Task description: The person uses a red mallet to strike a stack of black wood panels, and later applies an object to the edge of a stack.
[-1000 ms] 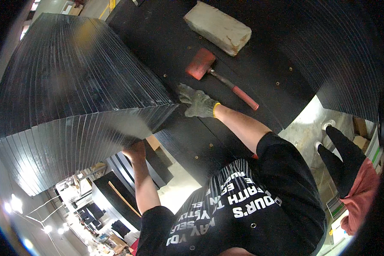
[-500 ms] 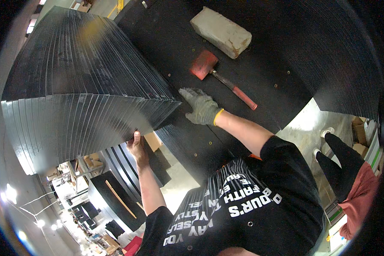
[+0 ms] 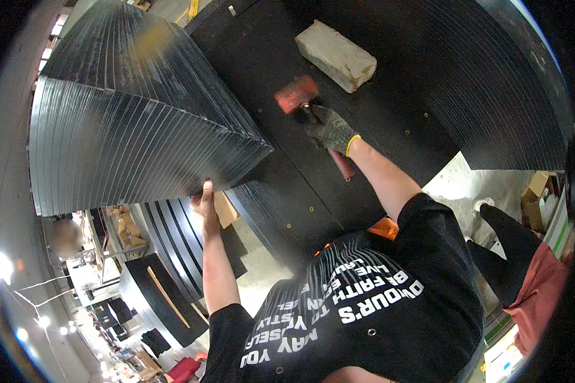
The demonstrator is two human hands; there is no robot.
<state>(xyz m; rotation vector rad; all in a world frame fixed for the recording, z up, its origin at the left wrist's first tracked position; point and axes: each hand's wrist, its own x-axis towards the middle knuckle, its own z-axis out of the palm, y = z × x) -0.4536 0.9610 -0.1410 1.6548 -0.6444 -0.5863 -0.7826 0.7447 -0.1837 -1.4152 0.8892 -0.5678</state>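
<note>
My right hand [image 3: 331,129], in a grey glove with a yellow cuff, is wrapped round the handle of a mallet [image 3: 296,94] with a red block head. The red grip end shows below the hand. My bare left hand [image 3: 204,203] holds the lower corner of a thick stack of thin black sheets [image 3: 147,143], thumb on the near face and fingers mostly hidden behind it. The stack's edges are fanned in ridges. Both the mallet and the stack are over a black work surface [image 3: 364,172].
A worn pale block [image 3: 336,56] lies on the surface beyond the mallet. Another tall ridged black stack [image 3: 511,83] stands at the right. At the lower right is a person in dark trousers and a red top [image 3: 535,287]. Shelves and boxes fill the lower left.
My right hand has moved from the stack's corner to the mallet and grasped its handle; the mallet has turned slightly. The stack has tilted, with my left hand still at its lower edge.
</note>
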